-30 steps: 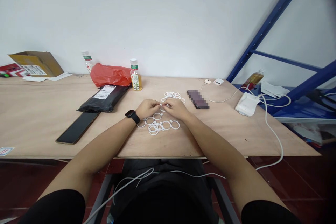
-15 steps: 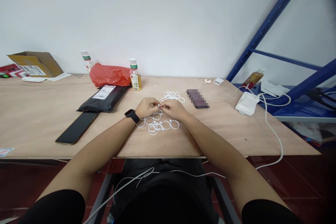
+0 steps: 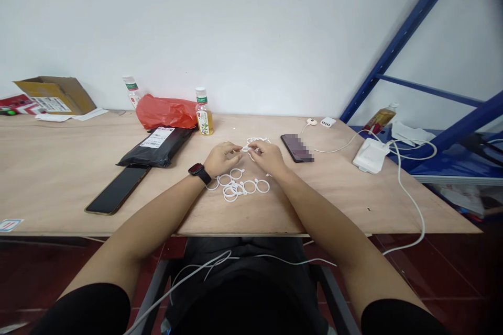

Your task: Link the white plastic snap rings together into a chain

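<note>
My left hand [image 3: 222, 158] and right hand [image 3: 268, 158] meet at frame centre, fingers of both pinched on one small white plastic ring [image 3: 245, 149], just above loose white rings [image 3: 239, 186] on the plywood tabletop [image 3: 58, 167].

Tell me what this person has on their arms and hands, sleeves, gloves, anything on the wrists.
The left hand and right hand are bare, no gloves. A black watch with a square face sits on the left wrist. The left sleeve and right sleeve are short and black.
</note>
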`<state>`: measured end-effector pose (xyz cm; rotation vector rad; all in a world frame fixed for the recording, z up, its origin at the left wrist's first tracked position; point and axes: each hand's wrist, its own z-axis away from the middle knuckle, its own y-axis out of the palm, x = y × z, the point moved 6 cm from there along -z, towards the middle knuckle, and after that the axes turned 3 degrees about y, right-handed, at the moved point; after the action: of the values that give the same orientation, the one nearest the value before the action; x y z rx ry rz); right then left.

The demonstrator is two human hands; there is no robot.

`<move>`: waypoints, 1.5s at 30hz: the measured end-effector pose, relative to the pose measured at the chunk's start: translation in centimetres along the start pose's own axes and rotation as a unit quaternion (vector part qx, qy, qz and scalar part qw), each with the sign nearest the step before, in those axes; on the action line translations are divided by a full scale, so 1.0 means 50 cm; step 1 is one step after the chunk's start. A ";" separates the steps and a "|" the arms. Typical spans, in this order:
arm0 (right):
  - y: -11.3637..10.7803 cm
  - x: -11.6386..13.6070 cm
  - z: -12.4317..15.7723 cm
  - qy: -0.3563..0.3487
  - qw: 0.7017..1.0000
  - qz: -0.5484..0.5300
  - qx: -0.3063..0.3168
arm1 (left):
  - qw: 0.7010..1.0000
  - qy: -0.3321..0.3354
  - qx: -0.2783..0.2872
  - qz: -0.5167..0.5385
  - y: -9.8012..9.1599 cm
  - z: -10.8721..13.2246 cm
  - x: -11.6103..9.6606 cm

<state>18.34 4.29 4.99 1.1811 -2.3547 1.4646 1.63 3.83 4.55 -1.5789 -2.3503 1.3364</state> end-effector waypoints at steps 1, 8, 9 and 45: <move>-0.010 -0.014 -0.002 0.019 0.999 0.021 -0.017 | 1.000 0.006 0.020 -0.008 0.006 0.000 0.001; -0.001 -0.039 -0.002 0.010 0.990 0.119 0.069 | 0.983 0.041 0.171 -0.055 0.055 0.012 0.016; 0.005 -0.029 0.000 -0.009 0.991 0.107 0.084 | 0.982 0.037 0.174 -0.061 0.056 0.013 0.019; 0.040 0.017 0.007 -0.019 0.988 -0.057 0.143 | 0.996 0.082 0.032 -0.028 0.010 -0.005 -0.029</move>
<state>16.52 3.98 3.80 1.3940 -2.1092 1.7992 2.83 2.92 5.01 -1.5301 -2.2161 1.2069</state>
